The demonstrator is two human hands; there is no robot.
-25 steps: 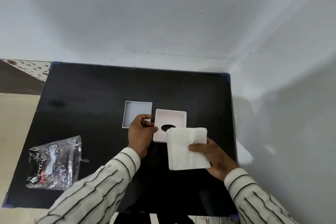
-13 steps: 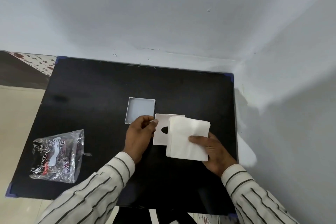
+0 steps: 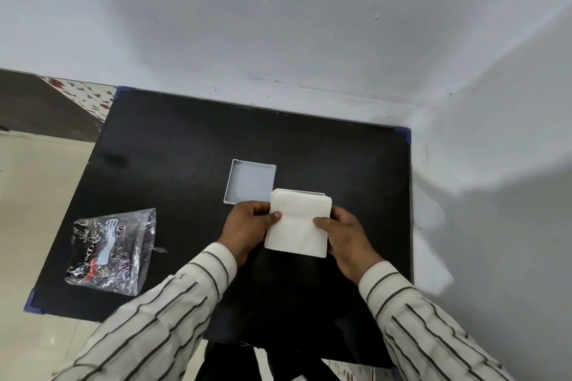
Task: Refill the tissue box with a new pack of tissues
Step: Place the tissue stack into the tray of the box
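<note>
White tissue stack [image 3: 298, 226] (gripped) between both hands [image 3: 247, 226].

Soft matt paper tissues [image 3: 297, 226], crinkly glossy plastic wrapper [image 3: 113, 252] (transparent), matt black table [image 3: 185, 148].

A black counter [image 3: 173, 145] fills the middle of the view, pushed into a corner where two pale grey walls [image 3: 278, 25] meet. Blue tape or corner guards mark its corners [image 3: 32, 303]. To the left lies cream floor tiling [image 3: 34, 195], and beyond it a strip of white surface with dark red speckles [image 3: 86, 96], perhaps patterned tile, though it is too small to tell. A dark band [image 3: 34, 102] runs beside that strip along the wall's foot.
</note>
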